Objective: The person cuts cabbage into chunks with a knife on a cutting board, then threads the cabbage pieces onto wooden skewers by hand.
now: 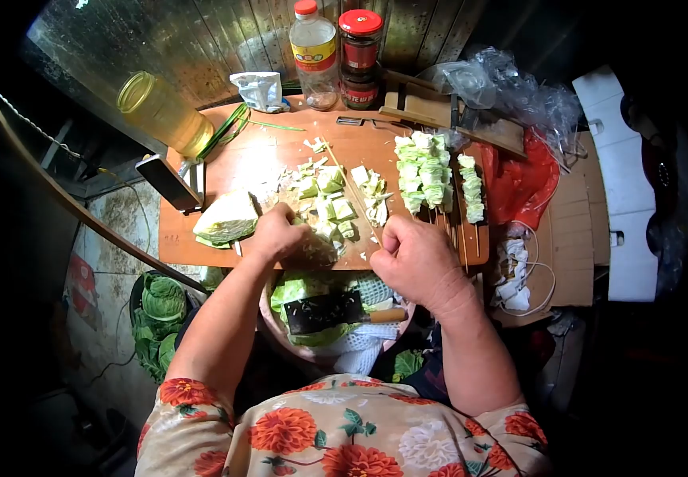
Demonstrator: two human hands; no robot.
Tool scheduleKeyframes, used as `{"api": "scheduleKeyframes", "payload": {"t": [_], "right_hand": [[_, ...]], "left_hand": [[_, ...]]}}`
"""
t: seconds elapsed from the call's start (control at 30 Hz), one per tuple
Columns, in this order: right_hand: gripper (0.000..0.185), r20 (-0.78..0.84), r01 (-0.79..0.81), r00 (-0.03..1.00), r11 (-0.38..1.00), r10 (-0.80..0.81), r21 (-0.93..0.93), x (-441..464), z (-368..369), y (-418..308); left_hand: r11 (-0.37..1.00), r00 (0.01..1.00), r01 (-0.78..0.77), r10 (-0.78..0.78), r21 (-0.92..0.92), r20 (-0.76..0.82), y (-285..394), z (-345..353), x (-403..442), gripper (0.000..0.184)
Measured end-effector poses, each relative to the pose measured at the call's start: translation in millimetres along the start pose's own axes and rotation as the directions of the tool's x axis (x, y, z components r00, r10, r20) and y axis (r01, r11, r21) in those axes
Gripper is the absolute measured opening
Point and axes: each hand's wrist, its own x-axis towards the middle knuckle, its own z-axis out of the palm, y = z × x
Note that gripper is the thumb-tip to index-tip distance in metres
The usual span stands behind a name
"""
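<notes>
My right hand [419,258] is closed around the lower end of a thin bamboo skewer [352,187], which slants up and left over the board. No cabbage shows on its visible length. My left hand [280,234] is curled downward at the front of the board, between a cut cabbage wedge [229,219] and a pile of chopped cabbage pieces [332,203]. Its fingertips are hidden, so what they pinch does not show. On the right of the wooden board [257,171] lie several skewers threaded with cabbage [423,171], and a separate one [471,189] beside them.
A cleaver [324,314] rests across a basin [280,338] of cabbage and cloth below the board. Behind stand a plastic bottle [314,60], red-lidded jars [360,52] and a jar of yellow liquid [165,115]. A phone [169,183] leans at left; a red bag [523,187] lies right.
</notes>
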Motion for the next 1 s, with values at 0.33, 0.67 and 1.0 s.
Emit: {"api": "scheduleKeyframes", "payload": {"t": [0.33, 0.67, 1.0], "right_hand": [[0.016, 0.226, -0.121, 0.970, 0.985, 0.092, 0.122, -3, 18, -20], [0.012, 0.124, -0.033, 0.992, 0.983, 0.011, 0.182, -4, 24, -16], [0.016, 0.191, -0.113, 0.978, 0.983, 0.083, 0.146, -8, 24, -21]], "left_hand": [[0.222, 0.986, 0.139, -0.121, -0.965, 0.115, 15, -62, -5, 0.031], [0.060, 0.994, 0.024, -0.106, -0.998, 0.018, 30, -63, -6, 0.034], [0.118, 0.979, -0.129, -0.141, -0.985, -0.145, 36, -60, -10, 0.030]]}}
